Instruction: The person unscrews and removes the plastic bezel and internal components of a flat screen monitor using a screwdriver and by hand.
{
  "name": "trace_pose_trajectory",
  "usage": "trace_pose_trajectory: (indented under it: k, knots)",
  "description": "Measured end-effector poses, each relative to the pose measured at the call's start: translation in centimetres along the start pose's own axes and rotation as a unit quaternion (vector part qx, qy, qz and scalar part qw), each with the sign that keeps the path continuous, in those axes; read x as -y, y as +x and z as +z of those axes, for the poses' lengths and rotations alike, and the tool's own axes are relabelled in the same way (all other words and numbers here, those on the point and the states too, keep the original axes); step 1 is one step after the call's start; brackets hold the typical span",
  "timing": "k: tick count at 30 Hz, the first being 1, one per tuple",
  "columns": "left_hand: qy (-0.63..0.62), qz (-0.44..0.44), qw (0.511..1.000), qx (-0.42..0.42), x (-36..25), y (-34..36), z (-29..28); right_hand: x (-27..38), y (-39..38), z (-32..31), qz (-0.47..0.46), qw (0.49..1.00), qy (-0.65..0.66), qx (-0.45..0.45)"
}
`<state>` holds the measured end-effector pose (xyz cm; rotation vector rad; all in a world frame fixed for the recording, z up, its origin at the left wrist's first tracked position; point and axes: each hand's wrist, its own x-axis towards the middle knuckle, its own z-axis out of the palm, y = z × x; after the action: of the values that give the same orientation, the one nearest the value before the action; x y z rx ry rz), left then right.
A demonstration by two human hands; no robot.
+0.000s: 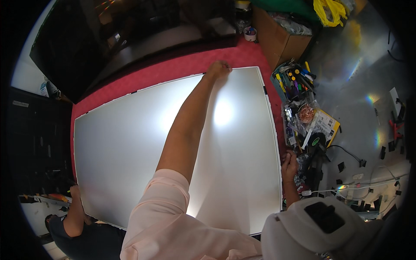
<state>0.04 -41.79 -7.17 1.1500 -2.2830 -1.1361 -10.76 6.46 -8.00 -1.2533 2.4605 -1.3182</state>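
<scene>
A large white sheet-like panel point(130, 143) with a thin pale border lies across the red-covered table, bright light reflecting off its surface. My left arm, in a pale pink sleeve, stretches over it. At the far edge, my left hand point(219, 68) is closed, its fingers pinched on the panel's border. Beside the right edge, my right hand point(290, 167) curls its fingers against the border, partly in shadow. Over on the left, a co-worker in a dark shirt has a hand point(75, 192) at the panel's left edge. A pale rounded object point(286, 234) covers part of my right forearm.
A large dark screen point(143, 34) stands beyond the red cloth point(182, 65). Along the right are a box of tools point(294, 80), a cardboard box point(277, 39), plastic bags, a roll of black tape point(317, 139) and cables. Dark scraps lie on the grey surface point(351, 108).
</scene>
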Motion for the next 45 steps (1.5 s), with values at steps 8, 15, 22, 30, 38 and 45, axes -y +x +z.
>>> trace_pose_trajectory:
  k: [8,15,22,30,38,45]
  knots:
    - [0.008,0.087,0.995,0.042,1.1,0.9,-0.2,0.1,0.0,-0.2,0.026,1.000,-0.007,0.004]
    - [-0.035,0.074,0.990,0.113,-0.2,0.7,0.5,-0.5,-0.3,-0.6,0.017,1.000,-0.024,-0.009]
    - [-0.031,0.092,0.993,0.072,0.7,1.7,0.5,0.2,0.1,-0.1,0.012,1.000,-0.017,-0.019]
    - [-0.037,0.031,0.999,0.013,0.2,0.6,1.5,-0.1,0.1,-0.6,0.030,0.999,-0.011,-0.002]
    - [0.014,0.000,0.998,-0.060,-1.8,-1.7,-0.7,0.5,0.0,-0.2,0.015,1.000,-0.017,-0.005]
    - [0.072,0.064,0.978,-0.185,-3.1,-10.7,-2.1,0.0,0.1,-0.3,-0.004,1.000,-0.019,-0.010]
